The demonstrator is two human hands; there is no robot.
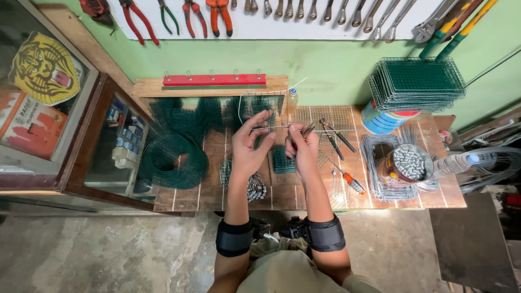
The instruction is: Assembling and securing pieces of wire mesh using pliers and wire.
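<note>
My left hand (247, 145) is raised over the workbench (282, 192), fingertips pinching a thin straight wire (277, 128) that runs across to my right hand. My right hand (300, 147) grips small pliers (307, 129) whose jaws close on the same wire. A long loop of pale wire (241, 103) curves up behind my left hand. Below the hands lie a small green mesh piece (283, 160) and a pile of metal hooks (256, 187).
A roll of green wire mesh (172, 160) lies at the left. Pliers (335, 138) and a screwdriver (350, 182) lie at the right, beside a can of metal pieces (407, 163) on wire frames. Stacked green mesh panels (417, 82) rest on a tin. Tools hang on the wall (304, 11).
</note>
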